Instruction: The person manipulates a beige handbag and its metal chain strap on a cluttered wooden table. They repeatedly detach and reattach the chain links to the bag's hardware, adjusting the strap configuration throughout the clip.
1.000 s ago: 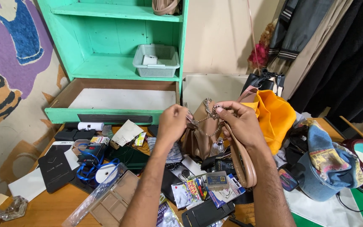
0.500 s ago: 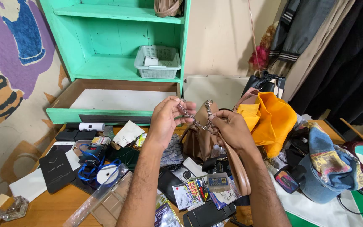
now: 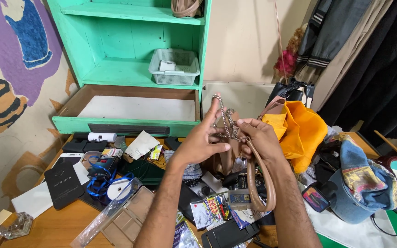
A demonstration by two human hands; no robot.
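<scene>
A silver metal chain [image 3: 224, 120] is held up between both hands above a cluttered wooden table [image 3: 56, 227]. The left hand [image 3: 201, 140] is shown with fingers spread fairly wide, the index raised along the chain's upper loop and the thumb pressed toward the links. The right hand [image 3: 259, 139] is closed around the chain's lower end, where it is joined to a tan leather strap [image 3: 259, 183]; the strap is seen hanging in a long loop below the wrist. A brown leather handbag [image 3: 224, 160] is largely hidden behind the hands, so its shape cannot be made out fully. To the right, an orange cloth [image 3: 299, 131] is draped over dark items that are hard to identify. A patchwork denim cap [image 3: 361, 181] is laid at the far right, beside a dish cut off by the frame edge. Behind, a pale plastic basket [image 3: 174, 68] is set on a turquoise wooden shelf unit [image 3: 116, 55], whose top is cropped. Both forearms are cut off at the lower edge.
</scene>
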